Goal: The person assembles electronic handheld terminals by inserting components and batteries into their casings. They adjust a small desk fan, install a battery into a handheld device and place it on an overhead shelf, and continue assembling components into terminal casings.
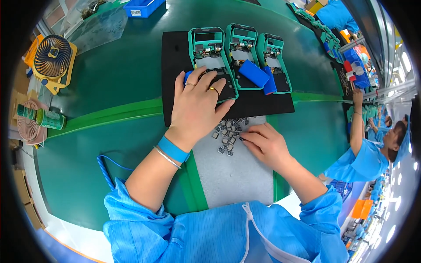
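Note:
Three green handheld device housings stand in a row, the left one (211, 49), the middle one (242, 52) and the right one (274, 57). Circuit parts show inside them. My left hand (197, 101) rests with spread fingers across the lower part of the left housing, and a blue block (187, 78) peeks out beside its fingers. Another blue block (254, 73) lies tilted on the middle housing; a third blue block (269, 80) is at the right housing. My right hand (266, 144) pinches a small dark piece at the edge of a pile of small grey rectangular pieces (227, 133).
Beneath the housings is a black mat (175, 52), and a grey sheet (232, 179) lies under the pile. A yellow fan (53, 57), a green bottle (50, 119) and a blue bin (144, 8) surround the green table. A co-worker's arm (357, 118) reaches in at the right.

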### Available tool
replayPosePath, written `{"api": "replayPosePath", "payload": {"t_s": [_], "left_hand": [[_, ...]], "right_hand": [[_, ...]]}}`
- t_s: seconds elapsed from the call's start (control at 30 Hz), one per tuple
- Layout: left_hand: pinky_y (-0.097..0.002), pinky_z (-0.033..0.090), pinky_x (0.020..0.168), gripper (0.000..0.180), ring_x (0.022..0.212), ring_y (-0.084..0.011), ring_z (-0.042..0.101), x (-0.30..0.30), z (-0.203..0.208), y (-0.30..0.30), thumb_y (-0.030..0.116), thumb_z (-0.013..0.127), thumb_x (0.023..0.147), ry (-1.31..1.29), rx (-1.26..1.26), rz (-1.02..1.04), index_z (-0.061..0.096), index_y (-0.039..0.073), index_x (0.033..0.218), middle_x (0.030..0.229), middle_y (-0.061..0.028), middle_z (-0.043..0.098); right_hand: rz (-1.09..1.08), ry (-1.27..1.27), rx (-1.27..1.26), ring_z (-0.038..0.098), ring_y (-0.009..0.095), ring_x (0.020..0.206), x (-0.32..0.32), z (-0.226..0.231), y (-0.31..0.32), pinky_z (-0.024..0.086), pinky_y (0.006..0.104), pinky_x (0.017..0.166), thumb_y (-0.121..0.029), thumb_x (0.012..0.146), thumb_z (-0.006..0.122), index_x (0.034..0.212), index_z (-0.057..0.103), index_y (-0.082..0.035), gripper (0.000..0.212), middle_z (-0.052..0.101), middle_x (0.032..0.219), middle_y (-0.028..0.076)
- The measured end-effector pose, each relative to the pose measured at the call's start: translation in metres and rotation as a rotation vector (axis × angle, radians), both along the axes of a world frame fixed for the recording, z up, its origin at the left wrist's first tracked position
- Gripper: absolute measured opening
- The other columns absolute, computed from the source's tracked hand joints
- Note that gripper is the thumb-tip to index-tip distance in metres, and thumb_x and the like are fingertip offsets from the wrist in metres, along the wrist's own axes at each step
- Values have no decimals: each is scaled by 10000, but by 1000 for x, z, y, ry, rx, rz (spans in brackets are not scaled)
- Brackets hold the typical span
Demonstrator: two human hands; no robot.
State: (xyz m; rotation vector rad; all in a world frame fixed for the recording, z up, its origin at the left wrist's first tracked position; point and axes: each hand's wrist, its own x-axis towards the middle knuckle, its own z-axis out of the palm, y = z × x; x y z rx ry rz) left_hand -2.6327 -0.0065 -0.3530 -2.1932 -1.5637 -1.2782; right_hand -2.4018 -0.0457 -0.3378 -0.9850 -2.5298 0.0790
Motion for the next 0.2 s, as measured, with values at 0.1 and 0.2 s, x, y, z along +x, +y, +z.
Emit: {"api": "replayPosePath", "payload": {"t_s": [0.1, 0.2], "left_hand": [[-522, 310, 1083, 403, 1250, -271, 497, 0, 3, -1, 328, 755, 792, 0, -11, 1, 697, 89, 1111, 1210, -68, 623], [-524, 307, 1087, 414, 1257, -270, 493, -1, 6, -5, 332, 757, 789, 27, -7, 22, 694, 92, 1120, 1219, -68, 620]], "right_hand": [[-84, -27, -48, 623, 256, 846, 3, 3, -6, 525, 346, 685, -100, 774, 755, 938, 691, -91, 176, 630, 932, 58], [-144, -29, -146, 621, 259, 854, 8, 7, -11, 525, 344, 698, -115, 777, 762, 934, 687, -88, 176, 632, 933, 54]]}}
